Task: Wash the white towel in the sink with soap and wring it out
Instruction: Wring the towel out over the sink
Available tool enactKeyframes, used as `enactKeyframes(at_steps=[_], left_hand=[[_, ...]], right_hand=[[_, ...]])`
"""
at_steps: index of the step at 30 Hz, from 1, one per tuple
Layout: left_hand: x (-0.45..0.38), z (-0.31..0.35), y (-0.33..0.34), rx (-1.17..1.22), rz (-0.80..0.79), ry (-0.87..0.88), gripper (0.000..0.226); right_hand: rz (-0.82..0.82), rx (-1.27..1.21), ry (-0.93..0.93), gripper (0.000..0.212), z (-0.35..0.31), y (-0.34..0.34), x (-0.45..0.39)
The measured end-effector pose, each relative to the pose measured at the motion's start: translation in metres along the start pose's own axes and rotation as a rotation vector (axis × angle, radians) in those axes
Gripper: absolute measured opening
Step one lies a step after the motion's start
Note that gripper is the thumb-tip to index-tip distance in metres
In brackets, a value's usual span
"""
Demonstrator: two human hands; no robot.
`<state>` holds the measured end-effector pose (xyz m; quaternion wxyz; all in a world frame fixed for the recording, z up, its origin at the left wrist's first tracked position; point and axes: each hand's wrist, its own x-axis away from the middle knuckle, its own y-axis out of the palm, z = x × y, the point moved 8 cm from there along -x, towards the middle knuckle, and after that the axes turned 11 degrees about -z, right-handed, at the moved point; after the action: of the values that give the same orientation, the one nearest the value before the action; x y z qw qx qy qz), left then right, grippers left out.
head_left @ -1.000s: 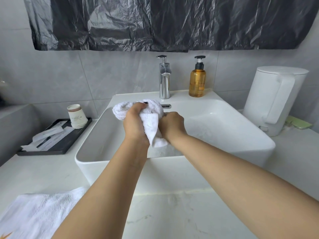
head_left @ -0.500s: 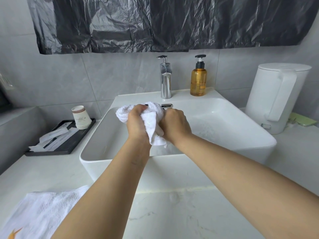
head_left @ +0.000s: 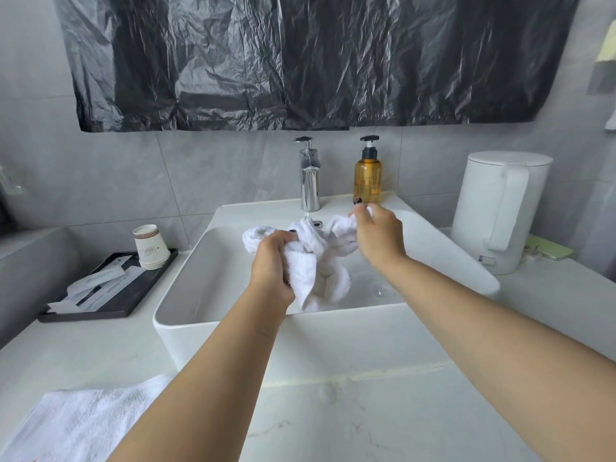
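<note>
A wet white towel [head_left: 316, 265] hangs bunched over the white rectangular sink [head_left: 213, 315], below the chrome faucet [head_left: 310, 181]. My left hand [head_left: 271, 265] grips the towel's left part in a fist. My right hand [head_left: 378, 236] pinches a corner of the towel up and to the right, near the amber soap bottle [head_left: 367, 175] that stands on the sink's back ledge. The towel stretches loosely between both hands, and its lower end dangles into the basin. A little water lies on the basin floor.
A white kettle [head_left: 500, 208] stands right of the sink. On the left, a black tray [head_left: 110, 291] holds paper cups [head_left: 150, 246] and wrapped packets. A second white towel [head_left: 83, 425] lies on the marble counter at the front left. Black plastic sheet [head_left: 300, 58] covers the wall above.
My hands were pressed together on the balled towel. Now my right hand has pulled away up and right with a corner, and the towel has loosened and spread between them.
</note>
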<state>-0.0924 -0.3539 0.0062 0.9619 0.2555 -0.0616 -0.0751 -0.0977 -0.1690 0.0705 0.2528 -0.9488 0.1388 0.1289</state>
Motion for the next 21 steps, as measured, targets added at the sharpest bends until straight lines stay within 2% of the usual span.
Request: enactKeyframes(at_steps=[4, 7, 8, 10, 13, 14, 16, 17, 20, 21], left_hand=[[0.002, 0.001, 0.0, 0.068, 0.029, 0.02, 0.019], [0.0, 0.005, 0.004, 0.151, -0.005, 0.098, 0.058], [-0.001, 0.006, 0.005, 0.15, -0.009, 0.116, 0.062], [-0.002, 0.007, 0.003, 0.134, 0.008, 0.125, 0.053], [0.002, 0.011, 0.003, 0.02, 0.033, 0.137, 0.017], [0.003, 0.014, 0.005, -0.07, 0.05, 0.157, 0.011], [0.005, 0.017, 0.008, -0.22, 0.049, 0.176, 0.046], [0.007, 0.02, 0.013, -0.278, 0.032, 0.193, 0.053], [0.016, 0.03, 0.024, -0.446, 0.003, 0.238, 0.028], [0.02, 0.033, 0.026, -0.491, -0.007, 0.24, 0.027]], right_hand=[[0.151, -0.089, -0.06, 0.032, -0.013, -0.058, -0.015], [0.213, -0.156, -0.07, 0.032, -0.021, -0.09, -0.026], [0.208, -0.161, -0.073, 0.032, -0.024, -0.096, -0.029], [0.169, -0.123, -0.078, 0.037, -0.029, -0.1, -0.034], [0.091, 0.001, -0.13, 0.047, -0.043, -0.094, -0.031], [0.077, 0.046, -0.163, 0.048, -0.049, -0.09, -0.03], [0.068, 0.127, -0.232, 0.051, -0.065, -0.083, -0.025], [0.063, 0.161, -0.27, 0.055, -0.074, -0.079, -0.023], [0.028, 0.323, -0.41, 0.056, -0.106, -0.065, -0.021], [0.016, 0.383, -0.461, 0.056, -0.116, -0.06, -0.019]])
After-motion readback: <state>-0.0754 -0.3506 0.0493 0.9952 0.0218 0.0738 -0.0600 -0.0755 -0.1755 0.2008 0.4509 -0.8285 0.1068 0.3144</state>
